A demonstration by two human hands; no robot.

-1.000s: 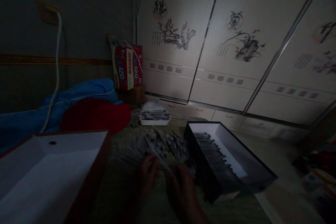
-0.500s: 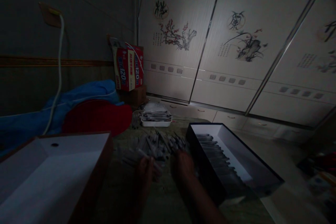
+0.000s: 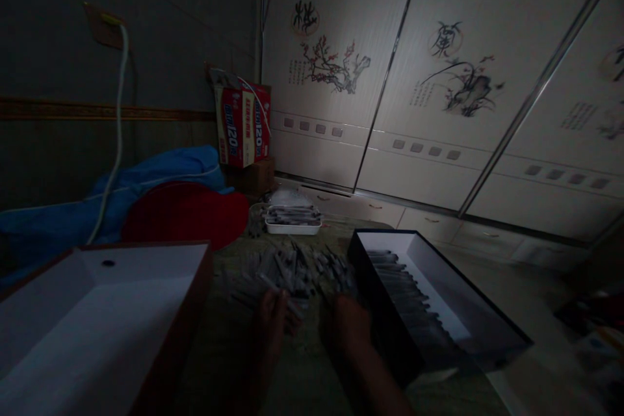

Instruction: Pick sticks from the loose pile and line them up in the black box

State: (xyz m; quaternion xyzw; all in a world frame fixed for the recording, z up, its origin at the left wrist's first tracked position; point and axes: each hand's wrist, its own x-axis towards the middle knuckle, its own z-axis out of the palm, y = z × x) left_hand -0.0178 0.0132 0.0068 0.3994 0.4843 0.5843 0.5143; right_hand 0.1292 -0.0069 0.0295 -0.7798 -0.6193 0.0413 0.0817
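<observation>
The picture is dim and the small parts are blurred. My left hand (image 3: 274,317) is closed around a pale, slender pen barrel (image 3: 267,281) that slants up and to the left. My right hand (image 3: 351,324) is curled shut at the near side of a small heap of dark, slender pen parts (image 3: 335,268); what its fingers hold is hidden. A larger heap of pale, see-through pen parts (image 3: 285,266) lies just beyond my left hand. Right of my right hand, a dark box with a white inside (image 3: 441,286) holds a row of pens (image 3: 404,289).
A brown box with a white inside (image 3: 141,296) stands at the left. At the table's far end is a white tray (image 3: 294,229) of slender parts. Red cloth (image 3: 188,214) and blue cloth (image 3: 160,166) lie behind the brown box. Red cartons (image 3: 244,123) stand near sliding cupboard doors (image 3: 336,104).
My right hand has drawn back slightly toward me from the dark heap. My left hand stays nearly in place with the pen barrel. The whole view has shifted slightly.
</observation>
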